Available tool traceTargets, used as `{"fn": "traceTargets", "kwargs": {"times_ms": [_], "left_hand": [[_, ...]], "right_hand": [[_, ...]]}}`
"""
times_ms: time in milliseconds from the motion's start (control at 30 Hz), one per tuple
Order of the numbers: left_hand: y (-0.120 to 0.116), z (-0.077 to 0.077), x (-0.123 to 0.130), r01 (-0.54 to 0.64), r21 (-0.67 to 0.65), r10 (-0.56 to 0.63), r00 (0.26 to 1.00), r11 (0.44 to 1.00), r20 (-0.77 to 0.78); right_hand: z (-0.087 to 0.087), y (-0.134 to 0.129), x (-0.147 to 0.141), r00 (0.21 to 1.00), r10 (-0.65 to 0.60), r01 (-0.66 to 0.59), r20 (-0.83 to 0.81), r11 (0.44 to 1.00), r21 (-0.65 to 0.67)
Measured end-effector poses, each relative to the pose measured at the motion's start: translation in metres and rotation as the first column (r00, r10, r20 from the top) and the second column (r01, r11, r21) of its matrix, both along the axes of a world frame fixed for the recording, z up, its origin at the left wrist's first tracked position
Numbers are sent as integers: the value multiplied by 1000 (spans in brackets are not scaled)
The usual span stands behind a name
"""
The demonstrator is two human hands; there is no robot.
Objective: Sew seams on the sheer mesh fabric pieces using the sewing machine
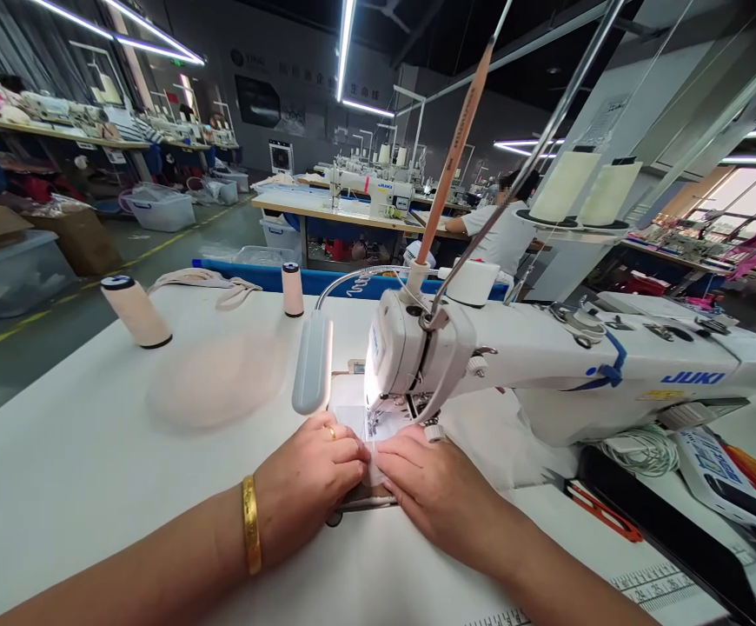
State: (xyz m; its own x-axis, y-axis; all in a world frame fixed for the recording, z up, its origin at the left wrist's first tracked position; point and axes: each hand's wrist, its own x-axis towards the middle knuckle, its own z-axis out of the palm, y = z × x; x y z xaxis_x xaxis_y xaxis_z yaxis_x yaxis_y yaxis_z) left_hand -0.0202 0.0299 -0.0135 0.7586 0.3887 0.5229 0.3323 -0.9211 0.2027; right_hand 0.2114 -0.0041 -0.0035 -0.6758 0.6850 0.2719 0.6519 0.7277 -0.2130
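Observation:
A white sewing machine (514, 348) stands on the white table, its lamp lighting the needle area. Just in front of the presser foot (373, 421), thin pale fabric (375, 469) lies between my hands. My left hand (316, 478), with a ring and a gold bangle, pinches the fabric's left side with bent fingers. On the right side, my right hand (434, 482) presses its closed fingers onto the same fabric near the needle. More sheer pale fabric (495, 435) spreads under the machine arm. The fingertips nearly meet, and the fabric's edge is partly hidden beneath them.
Two peach thread cones (136, 313) (293, 289) and a round sheer piece (218, 381) are at the left. A grey lamp (313, 365) hangs beside the needle. At right lie a black phone (668, 530), orange-handled snips (606, 511) and coiled cable (639, 450). A person (495, 235) sits behind.

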Motion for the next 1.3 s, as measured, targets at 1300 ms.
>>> {"fn": "traceTargets", "kwargs": {"times_ms": [1300], "left_hand": [[22,0,-3,-116,131,123,991,985,-53]], "right_hand": [[-16,7,0,987,-119,121,-106,993,14]]}}
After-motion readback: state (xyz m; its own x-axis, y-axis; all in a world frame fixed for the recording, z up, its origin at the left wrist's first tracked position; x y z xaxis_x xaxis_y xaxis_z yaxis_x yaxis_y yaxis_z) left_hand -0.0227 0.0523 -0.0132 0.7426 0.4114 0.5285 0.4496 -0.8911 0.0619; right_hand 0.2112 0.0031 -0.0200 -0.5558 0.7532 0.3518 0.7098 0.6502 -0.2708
